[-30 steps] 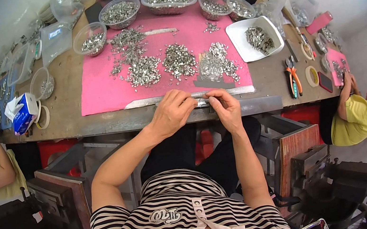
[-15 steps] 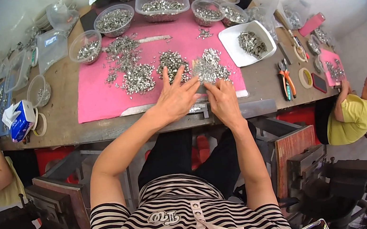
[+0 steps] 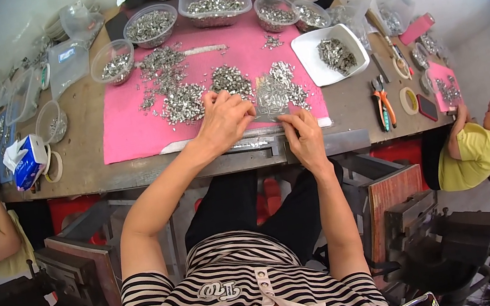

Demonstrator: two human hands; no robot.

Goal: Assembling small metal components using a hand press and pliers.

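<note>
Both hands, left hand [image 3: 223,118] curled with fingertips pinching and right hand [image 3: 301,132] pinching likewise, grip one thin metal strip [image 3: 267,108] lying left-to-right at the near edge of one pink mat [image 3: 125,124], beside four loose heaps of small metal parts [image 3: 185,101], with five clear bowls [image 3: 151,25] and one white tray [image 3: 312,52] beyond.

— What is being seen on the pink mat [image 3: 126,133]?
— A matt, felt-like sheet; small shiny metal parts [image 3: 185,101] are being heaped on it.
— And the containers?
— Clear glossy plastic bowls [image 3: 151,25] and a smooth white tray [image 3: 309,53] are being shown on a worn, dull wooden table [image 3: 82,159].
</note>
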